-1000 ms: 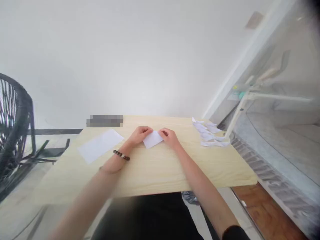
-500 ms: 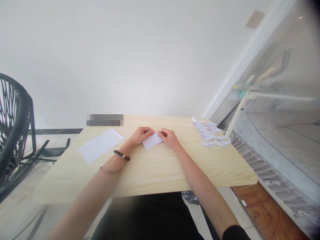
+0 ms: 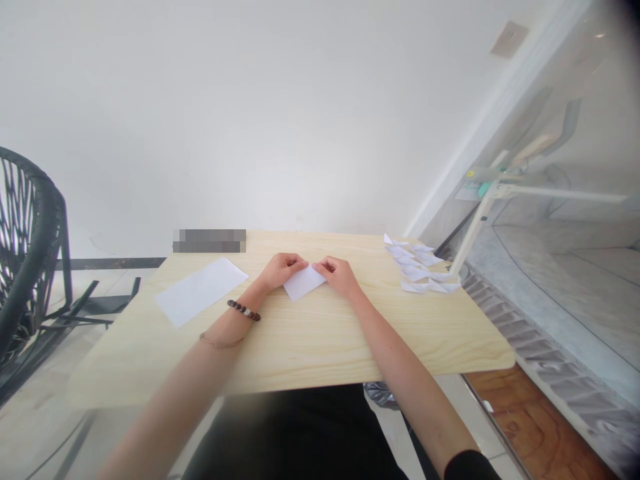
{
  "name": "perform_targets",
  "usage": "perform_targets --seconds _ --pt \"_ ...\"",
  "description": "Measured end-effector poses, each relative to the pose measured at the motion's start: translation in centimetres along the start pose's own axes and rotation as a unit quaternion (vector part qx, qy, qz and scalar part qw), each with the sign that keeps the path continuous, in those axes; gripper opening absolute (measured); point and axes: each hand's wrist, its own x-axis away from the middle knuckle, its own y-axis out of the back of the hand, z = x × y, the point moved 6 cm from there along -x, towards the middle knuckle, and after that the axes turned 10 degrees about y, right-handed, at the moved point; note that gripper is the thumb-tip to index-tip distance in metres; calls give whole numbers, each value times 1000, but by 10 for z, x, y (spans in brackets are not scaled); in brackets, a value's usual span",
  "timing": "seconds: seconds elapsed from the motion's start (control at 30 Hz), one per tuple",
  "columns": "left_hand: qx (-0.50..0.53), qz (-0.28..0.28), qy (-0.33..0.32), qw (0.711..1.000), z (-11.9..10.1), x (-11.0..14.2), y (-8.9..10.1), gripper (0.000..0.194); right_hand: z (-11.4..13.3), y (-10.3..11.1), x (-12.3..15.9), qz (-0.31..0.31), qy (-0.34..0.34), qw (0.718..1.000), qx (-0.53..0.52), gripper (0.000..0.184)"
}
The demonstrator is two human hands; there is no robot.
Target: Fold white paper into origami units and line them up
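Closest in, black-clad lap (image 3: pixel 300 433) under the near edge of the pale wood tabletop (image 3: pixel 300 347), w/ a dark plastic bag (image 3: pixel 381 395) partly showing below that edge, by the R forearm. L wrist has a dark beaded bracelet (image 3: pixel 243 311) & a thin band (image 3: pixel 220 344) farther up the arm.

Mid-table: small white paper (image 3: pixel 304 284) lies btwn the hands, near the ctr of the top, one corner pointing back toward the wearer. L hand (image 3: pixel 283 270) pinches its far L part btwn thumb & index; R hand (image 3: pixel 337 275) pinches its far R part the same way, thumb tips near each other but apart. Other fingers bent in close on both; exact pose hidden, can't tell.

L of the L hand, a larger white sheet (image 3: pixel 200 292) lies flat, at an angle, nothing on it. R of the R hand, well apart, a group of folded white pieces (image 3: pixel 415 272) w/ pointed ends, set close together near the far R corner. Far L corner: a pixelated dark block (image 3: pixel 209 241), ID unclear.

Beyond the top: black woven chair (image 3: pixel 45 220) at L, white metal frame (image 3: pixel 473 233) & grey sofa (image 3: pixel 575 267) at R, plain white wall (image 3: pixel 300 120) behind.
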Motion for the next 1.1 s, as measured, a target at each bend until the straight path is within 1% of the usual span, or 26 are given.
perform_targets --seconds 0.1,0.2,0.47,0.67,0.93,1.1 --pt "6 -21 3 1000 -1 0 2 37 -2 0 -1 -2 -11 1000 -25 28" --pt "15 -25 7 1000 -1 1 3 38 -4 0 -2 3 -18 999 -44 25" --pt "14 4 5 1000 -2 2 1 34 0 1 0 2 5 1000 -16 24" --pt "35 23 9 999 -3 3 -2 34 1 1 0 12 -3 1000 -20 24" --pt "0 14 -18 1000 -5 3 -3 30 4 -2 1 32 12 999 -8 22" --pt "3 29 -28 999 -5 3 -5 28 5 -2 1 38 29 999 -8 22"
